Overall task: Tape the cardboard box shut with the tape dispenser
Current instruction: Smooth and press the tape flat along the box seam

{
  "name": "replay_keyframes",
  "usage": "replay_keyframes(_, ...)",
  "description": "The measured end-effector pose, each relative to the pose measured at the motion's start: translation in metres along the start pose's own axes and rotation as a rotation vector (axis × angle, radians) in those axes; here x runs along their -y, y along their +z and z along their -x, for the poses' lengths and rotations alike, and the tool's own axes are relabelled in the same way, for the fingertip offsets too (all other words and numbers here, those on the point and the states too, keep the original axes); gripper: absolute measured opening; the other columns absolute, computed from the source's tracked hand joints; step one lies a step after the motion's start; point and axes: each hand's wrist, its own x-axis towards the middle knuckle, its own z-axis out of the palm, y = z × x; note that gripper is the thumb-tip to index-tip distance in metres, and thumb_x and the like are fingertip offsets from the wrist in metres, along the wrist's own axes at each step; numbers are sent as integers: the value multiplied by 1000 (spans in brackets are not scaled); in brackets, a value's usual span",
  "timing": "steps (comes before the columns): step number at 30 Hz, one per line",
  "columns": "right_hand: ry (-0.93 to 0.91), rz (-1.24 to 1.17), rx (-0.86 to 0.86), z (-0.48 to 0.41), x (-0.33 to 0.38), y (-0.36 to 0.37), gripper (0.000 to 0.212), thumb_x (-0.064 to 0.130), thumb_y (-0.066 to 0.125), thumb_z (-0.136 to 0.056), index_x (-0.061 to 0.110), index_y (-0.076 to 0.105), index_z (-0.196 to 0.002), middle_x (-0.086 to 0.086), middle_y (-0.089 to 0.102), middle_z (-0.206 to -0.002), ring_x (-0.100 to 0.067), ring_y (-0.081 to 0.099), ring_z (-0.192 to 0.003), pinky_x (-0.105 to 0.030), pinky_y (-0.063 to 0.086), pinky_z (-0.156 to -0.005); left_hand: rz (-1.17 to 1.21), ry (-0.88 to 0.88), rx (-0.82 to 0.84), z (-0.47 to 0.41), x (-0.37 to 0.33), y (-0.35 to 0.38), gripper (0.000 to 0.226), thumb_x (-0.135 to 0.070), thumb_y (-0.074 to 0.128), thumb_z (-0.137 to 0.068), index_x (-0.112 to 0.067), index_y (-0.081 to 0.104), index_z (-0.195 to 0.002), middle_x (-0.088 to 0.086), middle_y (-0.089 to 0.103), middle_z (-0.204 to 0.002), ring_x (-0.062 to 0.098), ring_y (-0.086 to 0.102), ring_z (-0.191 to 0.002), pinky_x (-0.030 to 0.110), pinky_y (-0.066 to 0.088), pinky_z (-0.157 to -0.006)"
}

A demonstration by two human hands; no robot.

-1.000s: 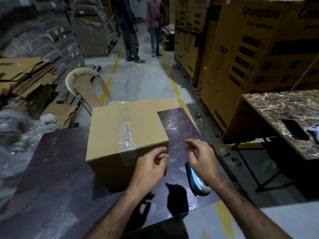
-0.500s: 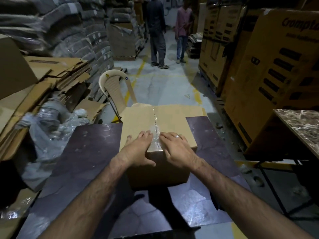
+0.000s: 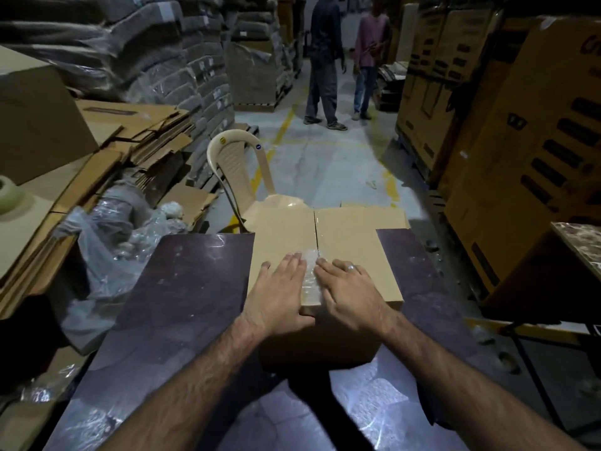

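Two flaps of the tan cardboard box (image 3: 351, 236) meet under crinkled clear tape (image 3: 310, 275).

box (image 3: 351, 236): matt tan cardboard; seam tape (image 3: 310, 275) clear, glossy, wrinkled. table (image 3: 182, 288): dark, polished, reflective. chair (image 3: 234, 170): beige plastic.

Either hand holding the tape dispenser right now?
No: the left hand and right hand both lie flat on the cardboard box, either side of the taped seam.
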Motion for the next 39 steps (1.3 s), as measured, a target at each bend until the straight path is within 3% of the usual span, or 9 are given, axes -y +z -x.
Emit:
replay_keyframes(3,15,3,11,4,-3,-1,52,34,25,-93,22,37,-143,5,30,-155,-23,33,-135,-38,30,-106,24,6,6,-2,-1,2,110,-68,55,-78,-8,0,-152,8,-1,-162,23,-1,-149,50,7,-120)
replay_keyframes(8,18,-5,71,-38,-12,-1,50,34,26,-100,22,26,-148,4,19,-159,-24,23,-142,-43,21,-112,46,-23,-9,-3,4,6,118,-75,56,-73,-8,2,-153,9,-1,-162,22,-2,-149,47,8,-121)
replay_keyframes(12,-56,-55,78,-4,-21,2,52,38,22,-97,29,28,-148,11,21,-157,-19,25,-142,-40,23,-114,41,-20,-7,-4,2,9,117,-74,58,-72,-9,4,-152,9,-2,-162,22,-3,-149,48,8,-121)
replay_keyframes(18,-34,-15,106,-27,-23,-5,49,34,26,-101,29,24,-149,12,15,-159,-20,19,-144,-40,17,-113,43,6,-30,-3,3,7,101,-72,60,-72,-17,22,-147,6,6,-162,22,3,-149,50,12,-119)
replay_keyframes(22,-101,-86,72,-2,-31,2,53,39,20,-95,32,32,-146,14,23,-156,-17,27,-140,-37,23,-111,47,12,-61,1,-1,5,86,-67,63,-74,-20,32,-139,3,13,-161,21,10,-148,50,15,-119)
replay_keyframes(26,-54,-63,59,-3,-38,1,59,41,15,-90,34,23,-149,17,17,-157,-13,18,-144,-35,17,-111,83,22,-83,3,-1,2,85,-64,65,-74,-18,34,-139,1,17,-160,19,14,-147,48,17,-119)
replay_keyframes(32,-145,-179,-10,16,-48,6,57,46,21,-89,34,46,-139,18,36,-148,-12,32,-139,-31,26,-110,63,36,-53,2,-3,3,94,-64,63,-77,-20,20,-149,1,10,-162,19,8,-148,49,15,-120)
replay_keyframes(36,-125,-152,-5,14,-43,5,57,47,19,-89,36,44,-139,16,35,-150,-12,32,-139,-34,26,-110,67,119,-162,6,-2,5,74,-63,64,-75,-21,41,-132,1,35,-150,18,32,-137,42,26,-114)
replay_keyframes(39,-153,-265,-30,19,-46,5,45,42,35,-91,34,57,-129,14,48,-141,-11,43,-132,-35,34,-108,110,142,-209,9,-3,7,62,-60,68,-71,-23,47,-116,-2,48,-132,16,45,-121,35,34,-107)
